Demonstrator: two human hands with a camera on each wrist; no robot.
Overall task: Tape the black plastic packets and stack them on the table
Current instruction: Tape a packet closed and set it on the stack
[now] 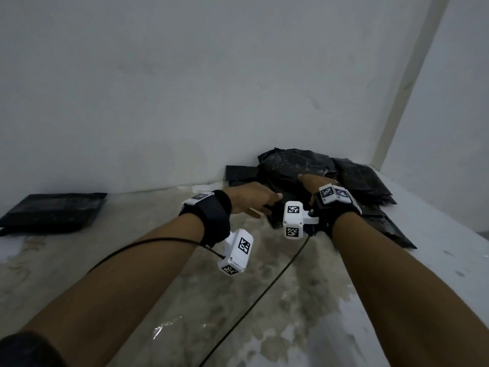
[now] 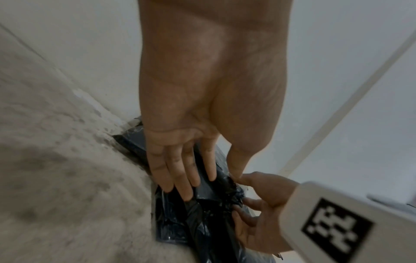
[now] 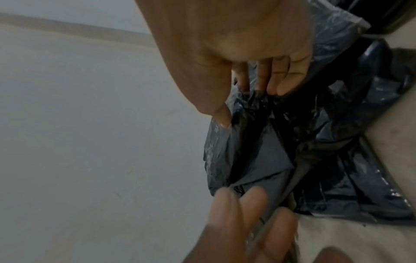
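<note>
**A:** Start at the fingers. What do I have on my left hand (image 2: 202, 110)?

**B:** The left fingers (image 2: 180, 174) are straight and close together, tips laid on a black plastic packet (image 2: 209, 208). Nothing is curled round it; the thumb stands apart, its tip at the packet's crumpled edge.

**A:** And my right hand (image 2: 263, 213)?

**B:** From the left wrist view its fingers curl in and pinch the bunched plastic at that same edge, thumb above, the others below. The right wrist view agrees: fingertips (image 3: 283, 87) dig into the gathered black film, thumb pressed on the plastic beside them. That view is blurred low down, where my left fingers show as a smear.

**A:** Where does the packet sit?

**B:** It is part of the heap of packets (image 1: 304, 165) against the wall (image 1: 211, 88), near the corner at the back right of the table (image 1: 277, 300). From the head view both hands meet at the heap's near edge, left beside right. More packets spread to the right of the heap, some overlapping.

**A:** Anything further out?

**B:** A flat dark stack (image 1: 53, 210) lies at the far left of the table, against the wall and well apart from the heap. The tabletop is pale with dark mottled patches. Both wrists carry a black strap and white marker blocks, and a thin black cable (image 1: 264, 290) trails across the table between my forearms.
</note>
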